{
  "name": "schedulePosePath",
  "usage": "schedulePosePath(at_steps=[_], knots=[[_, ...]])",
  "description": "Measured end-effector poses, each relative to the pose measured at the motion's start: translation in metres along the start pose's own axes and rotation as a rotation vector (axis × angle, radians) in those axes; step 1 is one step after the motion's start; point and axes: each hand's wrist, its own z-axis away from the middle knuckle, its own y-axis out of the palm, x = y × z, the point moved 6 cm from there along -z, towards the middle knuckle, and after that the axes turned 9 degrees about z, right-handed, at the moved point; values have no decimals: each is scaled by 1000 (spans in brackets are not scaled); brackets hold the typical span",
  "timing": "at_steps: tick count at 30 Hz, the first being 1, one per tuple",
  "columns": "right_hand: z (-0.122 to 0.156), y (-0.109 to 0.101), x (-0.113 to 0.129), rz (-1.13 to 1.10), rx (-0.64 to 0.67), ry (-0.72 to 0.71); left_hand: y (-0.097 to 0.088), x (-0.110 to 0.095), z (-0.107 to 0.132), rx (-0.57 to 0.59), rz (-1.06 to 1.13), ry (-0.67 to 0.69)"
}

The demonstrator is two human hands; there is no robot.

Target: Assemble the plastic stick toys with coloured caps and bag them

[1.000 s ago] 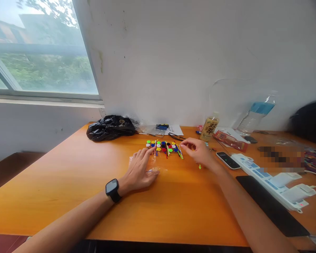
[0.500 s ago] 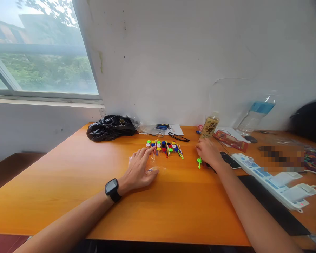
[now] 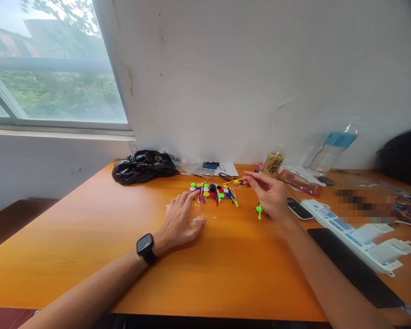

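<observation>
My left hand (image 3: 182, 218) lies flat on a clear plastic bag (image 3: 196, 214) on the orange table (image 3: 89, 237), fingers spread, a smartwatch (image 3: 145, 245) on its wrist. Just beyond its fingertips lies a cluster of small coloured plastic pieces (image 3: 213, 191), round discs and thin sticks. My right hand (image 3: 269, 194) is raised a little to the right of the cluster and pinches a thin yellow stick (image 3: 235, 182) that points left toward it. A green piece (image 3: 259, 209) lies on the table under that hand.
A black plastic bag (image 3: 142, 166) sits at the back left. Glasses (image 3: 226, 176), a tea bottle (image 3: 273, 163), a water bottle (image 3: 330, 148), a snack packet (image 3: 299, 182), a phone (image 3: 299, 208), a white power strip (image 3: 356, 235) and a black pad (image 3: 354, 267) crowd the right side.
My right hand rose from the table beside the green piece and swung left toward the cluster, now holding a yellow stick. The left hand stayed put.
</observation>
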Motion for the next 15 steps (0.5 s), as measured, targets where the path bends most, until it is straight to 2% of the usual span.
schedulePosePath(at_steps=[3, 8, 11, 15], knots=[[14, 27, 14, -270, 179, 136, 0, 1, 0, -9, 7, -13], [41, 62, 30, -398, 360, 181, 0, -2, 0, -9, 29, -5], [52, 72, 36, -281, 381, 110, 1, -7, 1, -14, 39, 14], [60, 79, 55, -63, 345, -148, 4, -14, 4, -21, 56, 38]])
